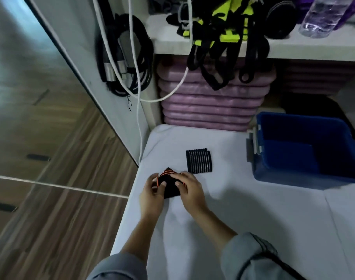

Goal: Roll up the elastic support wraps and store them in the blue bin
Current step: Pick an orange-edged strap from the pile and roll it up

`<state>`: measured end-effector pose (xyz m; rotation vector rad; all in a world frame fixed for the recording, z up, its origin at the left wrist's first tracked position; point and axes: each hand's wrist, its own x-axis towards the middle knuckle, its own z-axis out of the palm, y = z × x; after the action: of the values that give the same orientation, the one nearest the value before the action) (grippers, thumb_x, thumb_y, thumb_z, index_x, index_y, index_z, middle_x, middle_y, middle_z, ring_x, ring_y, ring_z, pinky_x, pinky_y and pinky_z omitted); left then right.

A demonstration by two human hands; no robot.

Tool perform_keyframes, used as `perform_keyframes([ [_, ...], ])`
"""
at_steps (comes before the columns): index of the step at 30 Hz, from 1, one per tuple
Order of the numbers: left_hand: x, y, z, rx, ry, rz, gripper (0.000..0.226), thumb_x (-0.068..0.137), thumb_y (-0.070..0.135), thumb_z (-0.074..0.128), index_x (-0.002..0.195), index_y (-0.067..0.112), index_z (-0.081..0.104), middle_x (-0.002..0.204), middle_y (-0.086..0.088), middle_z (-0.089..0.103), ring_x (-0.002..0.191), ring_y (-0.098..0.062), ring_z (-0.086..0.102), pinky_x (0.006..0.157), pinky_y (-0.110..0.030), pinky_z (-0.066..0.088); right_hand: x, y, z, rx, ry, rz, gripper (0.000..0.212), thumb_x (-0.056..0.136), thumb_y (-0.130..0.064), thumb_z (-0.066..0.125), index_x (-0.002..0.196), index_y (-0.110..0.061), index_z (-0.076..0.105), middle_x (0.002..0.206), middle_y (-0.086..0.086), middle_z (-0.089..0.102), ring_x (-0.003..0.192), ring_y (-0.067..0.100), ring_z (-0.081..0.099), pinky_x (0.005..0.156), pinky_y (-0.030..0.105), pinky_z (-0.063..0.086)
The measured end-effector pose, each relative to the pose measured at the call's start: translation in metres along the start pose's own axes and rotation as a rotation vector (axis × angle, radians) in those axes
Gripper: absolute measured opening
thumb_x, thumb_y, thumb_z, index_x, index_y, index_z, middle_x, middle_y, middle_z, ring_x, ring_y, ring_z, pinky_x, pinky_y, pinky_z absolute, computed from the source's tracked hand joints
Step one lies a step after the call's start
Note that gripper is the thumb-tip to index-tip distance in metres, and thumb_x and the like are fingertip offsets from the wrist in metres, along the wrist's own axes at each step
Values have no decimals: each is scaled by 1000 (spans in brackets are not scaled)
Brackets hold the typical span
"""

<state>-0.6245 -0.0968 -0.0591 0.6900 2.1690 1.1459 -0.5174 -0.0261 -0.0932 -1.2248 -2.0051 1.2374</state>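
Head view: black wrap (169, 185) with orange stripes, bunched between both hands.

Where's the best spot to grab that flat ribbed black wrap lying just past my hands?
Likely the near edge of the ribbed wrap, pinched from above on your side: it lies flat on the white sheet, untouched, and that edge sits closest to your right hand.
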Motion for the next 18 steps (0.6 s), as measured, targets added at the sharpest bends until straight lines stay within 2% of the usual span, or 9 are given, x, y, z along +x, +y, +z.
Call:
perform_keyframes([
  [2,10,1,-2,46,-24,102,33,87,12,60,118,25,55,99,11,64,86,-6,63,78,-24,49,11,-5,2,-6,52,3,34,89,-31,44,117,-30,65,130,1,56,121,13,50,104,22,36],
  [4,18,0,-3,100,-36,184,39,87,10,60,123,23,56,110,9,65,95,-10,63,84,-22,48,19,-9,2,-39,26,-19,32,94,-23,49,123,-26,61,139,5,49,129,14,45,105,17,30],
  [6,25,-3,-4,153,-19,284,40,89,8,59,127,16,56,125,2,59,107,-10,58,90,-8,40,23,-10,3,-96,-68,-59,38,96,-22,47,134,-23,50,150,7,35,138,16,34,110,20,27],
  [8,31,-5,-3,227,-4,363,40,91,6,55,130,13,54,133,-5,52,116,-13,51,90,4,27,25,-8,6,-132,-134,-89,46,97,-32,39,142,-23,37,156,7,19,142,17,26,113,24,26],
  [11,37,-12,1,315,-55,379,42,95,11,49,137,13,46,144,-11,42,125,-29,46,96,-11,25,28,-3,11,-162,-147,-77,54,97,-49,28,145,-25,31,158,1,10,141,17,29,107,19,26],
  [12,38,-15,2,350,-69,391,41,97,15,45,138,11,44,145,-13,40,125,-32,45,97,-14,24,29,-2,13,-167,-142,-68,55,95,-49,28,145,-25,31,158,-1,10,140,17,30,107,19,26],
  [15,47,-26,4,418,-124,447,52,101,35,25,135,2,45,139,-21,46,120,-38,49,99,-18,25,31,-2,16,-149,-128,-38,46,99,-28,40,145,-25,31,158,-4,9,141,16,28,111,22,26],
  [18,54,-28,5,471,-108,475,61,99,41,14,134,2,45,135,-23,49,101,-40,56,93,-30,35,34,-5,19,-127,-110,7,48,99,-22,42,145,-26,30,158,-5,8,142,15,26,114,27,27],
])
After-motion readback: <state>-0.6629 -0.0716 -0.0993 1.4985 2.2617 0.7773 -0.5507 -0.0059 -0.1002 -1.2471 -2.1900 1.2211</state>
